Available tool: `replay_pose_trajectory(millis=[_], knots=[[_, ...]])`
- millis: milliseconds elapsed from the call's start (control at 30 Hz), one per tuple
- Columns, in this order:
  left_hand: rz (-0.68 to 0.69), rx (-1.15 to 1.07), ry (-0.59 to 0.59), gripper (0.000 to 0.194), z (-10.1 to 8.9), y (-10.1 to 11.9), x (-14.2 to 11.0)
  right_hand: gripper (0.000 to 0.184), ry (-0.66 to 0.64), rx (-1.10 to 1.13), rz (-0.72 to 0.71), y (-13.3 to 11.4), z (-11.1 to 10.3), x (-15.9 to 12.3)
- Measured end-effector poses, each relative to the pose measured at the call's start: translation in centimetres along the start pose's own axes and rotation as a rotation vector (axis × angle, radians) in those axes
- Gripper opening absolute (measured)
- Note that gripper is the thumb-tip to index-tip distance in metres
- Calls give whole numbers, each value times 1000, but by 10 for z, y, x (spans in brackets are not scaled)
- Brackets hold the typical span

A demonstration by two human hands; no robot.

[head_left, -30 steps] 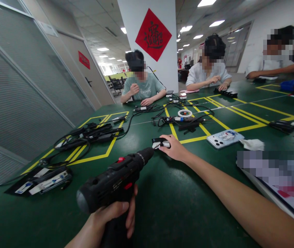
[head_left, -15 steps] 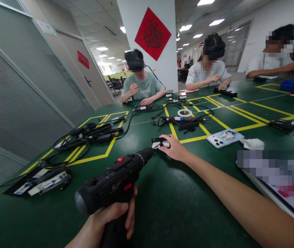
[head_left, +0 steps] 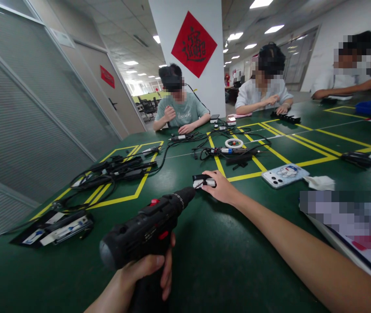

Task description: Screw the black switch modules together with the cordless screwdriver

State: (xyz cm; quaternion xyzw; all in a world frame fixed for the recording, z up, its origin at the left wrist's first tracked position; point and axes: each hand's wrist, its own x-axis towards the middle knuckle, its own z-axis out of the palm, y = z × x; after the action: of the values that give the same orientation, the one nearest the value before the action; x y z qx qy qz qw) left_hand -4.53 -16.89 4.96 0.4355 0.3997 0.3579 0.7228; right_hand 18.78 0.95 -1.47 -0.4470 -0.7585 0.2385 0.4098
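My left hand (head_left: 142, 271) is wrapped round the grip of a black cordless drill (head_left: 146, 228) with red buttons, at the bottom centre. The drill's nose points away from me and its tip meets a small black and white part (head_left: 202, 181) lying on the green table (head_left: 211, 256). My right hand (head_left: 222, 187) reaches across from the right and presses its fingers down on that part, holding it against the table.
Black power strips and cables (head_left: 116, 169) lie inside yellow floor-tape boxes at the left. A black strip with white labels (head_left: 58, 226) sits at the near left. A phone in a cartoon case (head_left: 285, 173) and a crumpled tissue (head_left: 318, 181) lie at the right. Three other people sit at the far side.
The view shifted slightly; both hands and the drill keep the same positions against the small part.
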Motion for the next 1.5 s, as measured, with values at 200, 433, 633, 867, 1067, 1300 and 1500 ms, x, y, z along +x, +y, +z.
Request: replay_pose_trajectory(millis=[200,433,633,867,1067,1300,1500], knots=[[-6,-3,-7,27,1,1,0,45,0,14,-8,1,0,0],[25,17,-5,23,5,3,1,46,5,16,-8,2,1,0],[18,28,-8,25,5,4,1,44,-1,24,-5,0,0,0],[28,32,5,25,6,4,1,45,-8,20,-16,0,-3,0],[12,29,-5,26,6,4,1,46,-6,11,-22,2,-2,0],[8,25,-19,24,5,4,1,48,-23,38,21,4,2,3],[16,28,-8,25,5,4,2,48,-29,44,24,5,3,4]])
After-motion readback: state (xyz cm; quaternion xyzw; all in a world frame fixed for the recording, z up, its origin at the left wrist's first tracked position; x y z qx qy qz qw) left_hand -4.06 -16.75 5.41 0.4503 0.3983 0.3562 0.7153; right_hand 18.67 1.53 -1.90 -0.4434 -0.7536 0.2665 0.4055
